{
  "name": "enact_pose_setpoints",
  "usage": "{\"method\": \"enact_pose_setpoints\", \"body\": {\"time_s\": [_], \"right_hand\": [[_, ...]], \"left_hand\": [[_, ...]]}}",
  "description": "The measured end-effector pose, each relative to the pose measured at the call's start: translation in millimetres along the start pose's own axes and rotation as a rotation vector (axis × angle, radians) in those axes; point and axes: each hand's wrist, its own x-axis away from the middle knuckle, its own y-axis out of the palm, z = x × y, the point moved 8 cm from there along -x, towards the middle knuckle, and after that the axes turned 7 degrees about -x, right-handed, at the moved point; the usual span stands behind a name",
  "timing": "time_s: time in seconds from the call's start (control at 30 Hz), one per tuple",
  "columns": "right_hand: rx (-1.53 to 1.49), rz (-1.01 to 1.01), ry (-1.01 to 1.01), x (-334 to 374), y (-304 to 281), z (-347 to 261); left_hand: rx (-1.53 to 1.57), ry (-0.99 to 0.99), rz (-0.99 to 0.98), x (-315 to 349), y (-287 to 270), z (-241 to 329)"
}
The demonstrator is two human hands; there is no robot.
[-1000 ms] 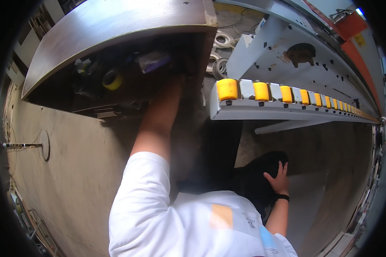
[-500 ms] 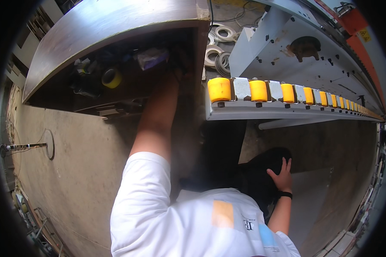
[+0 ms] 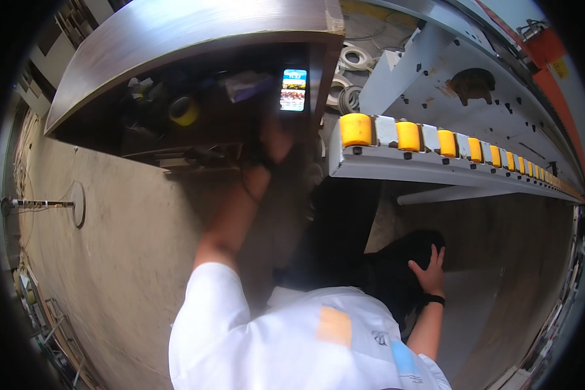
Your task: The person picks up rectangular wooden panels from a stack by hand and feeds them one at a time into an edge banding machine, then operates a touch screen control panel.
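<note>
My left hand (image 3: 276,140) is at the mouth of a dark wooden cabinet (image 3: 195,26) with an open shelf. Shadow and blur hide its fingers, so I cannot tell whether it holds anything. Just beyond it, a phone (image 3: 293,91) with a lit screen is inside the cabinet by the right wall. A yellow-and-black round item (image 3: 183,111) and a pale purple packet (image 3: 247,86) lie deeper on the shelf, to the left. With fingers spread, my right hand (image 3: 429,272) rests on my dark-trousered knee (image 3: 403,253); a black band circles that wrist.
On the right, a grey machine rail (image 3: 396,166) with several yellow rollers (image 3: 355,130) runs close beside the cabinet. Coils of pale strip (image 3: 354,57) lie behind it. A stand with a round base (image 3: 77,204) is on the floor at far left.
My left hand has drawn back toward me from deep inside the cabinet. The lit phone now shows there. The view has shifted slightly; my right hand stays on the knee.
</note>
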Motion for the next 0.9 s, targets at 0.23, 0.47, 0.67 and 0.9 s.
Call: {"method": "enact_pose_setpoints", "body": {"time_s": [0.23, 0.47, 0.67, 0.9], "right_hand": [[-0.072, -0.122, 0.098, -50, 3, 23], [0.018, -0.223, 0.203, -107, 12, 38], [-0.041, -0.133, 0.201, -109, 14, 42], [-0.180, 0.107, 0.068, -95, 7, 64]], "left_hand": [[0.370, -0.025, -0.548, 158, -64, 149], [0.235, 0.362, -0.505, 152, -89, 232], [-0.006, 0.709, -0.566, 115, -44, 266], [-0.485, 0.430, -1.046, 105, 91, 259]]}}
